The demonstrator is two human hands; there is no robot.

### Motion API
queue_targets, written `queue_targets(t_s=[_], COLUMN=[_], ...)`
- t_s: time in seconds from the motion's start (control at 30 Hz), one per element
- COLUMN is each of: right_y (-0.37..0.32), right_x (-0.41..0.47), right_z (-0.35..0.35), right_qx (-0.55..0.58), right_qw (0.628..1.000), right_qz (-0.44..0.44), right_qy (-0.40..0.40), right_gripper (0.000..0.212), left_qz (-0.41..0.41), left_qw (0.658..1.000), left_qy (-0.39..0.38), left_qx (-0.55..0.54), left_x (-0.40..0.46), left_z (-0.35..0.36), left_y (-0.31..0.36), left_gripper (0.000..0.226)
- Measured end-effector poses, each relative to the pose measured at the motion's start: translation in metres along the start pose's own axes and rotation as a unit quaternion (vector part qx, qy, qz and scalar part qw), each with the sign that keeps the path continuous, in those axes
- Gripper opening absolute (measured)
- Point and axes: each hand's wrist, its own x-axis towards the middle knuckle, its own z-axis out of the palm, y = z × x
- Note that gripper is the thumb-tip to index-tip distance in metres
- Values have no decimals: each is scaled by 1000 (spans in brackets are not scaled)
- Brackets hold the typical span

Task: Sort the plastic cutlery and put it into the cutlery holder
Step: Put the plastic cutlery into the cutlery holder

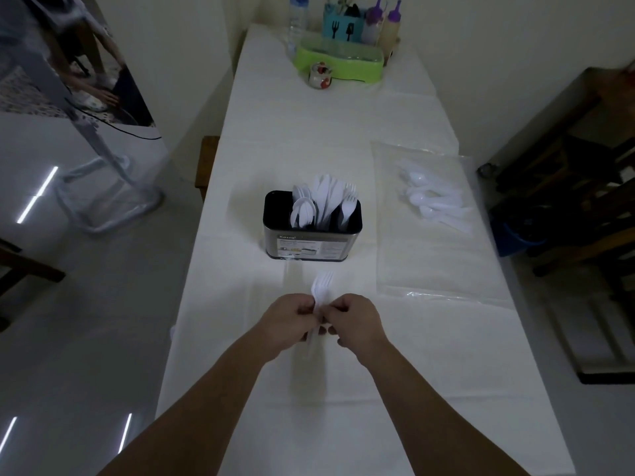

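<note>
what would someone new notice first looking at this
Both hands, left hand and right hand, meet at the table's near middle, pinching a bunch of white plastic forks. Just beyond stands the black cutlery holder, already holding spoons, knives and forks. To the right, loose plastic spoons lie on a clear plastic bag.

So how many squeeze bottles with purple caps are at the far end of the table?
2. Both stand at the table's far end behind the green tray: one squeeze bottle beside the blue caddy, the other bottle just right of it. More may be hidden behind.
</note>
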Motion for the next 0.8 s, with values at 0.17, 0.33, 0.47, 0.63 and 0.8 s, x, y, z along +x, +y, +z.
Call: queue_targets(t_s=[0.17, 0.33, 0.47, 0.63, 0.8], right_y=[-6, -32, -57, -86, -109], right_x=[4, 12, 23, 24, 19], right_z=[-12, -47, -78, -98, -109], right_qx=[26, 63, 0, -136, -175], right_qw=[1000, 995, 990, 972, 954], right_qz=[5, -78, -132, -188, -242], right_qy=[-11, -29, -52, -28, 30], right_gripper=[31, 35, 10, 16, 14], left_qz=[25, 52, 78, 123, 162], left_qw=[999, 996, 992, 987, 982], left_qy=[-5, -25, -23, -4, 44], left_qx=[29, 70, 100, 103, 88], left_x=[3, 5, 5, 9, 14], left_z=[-2, -1, 2, 6, 9], left_y=[8, 22, 39, 59, 76], left_gripper=[12, 20, 22, 21, 24])
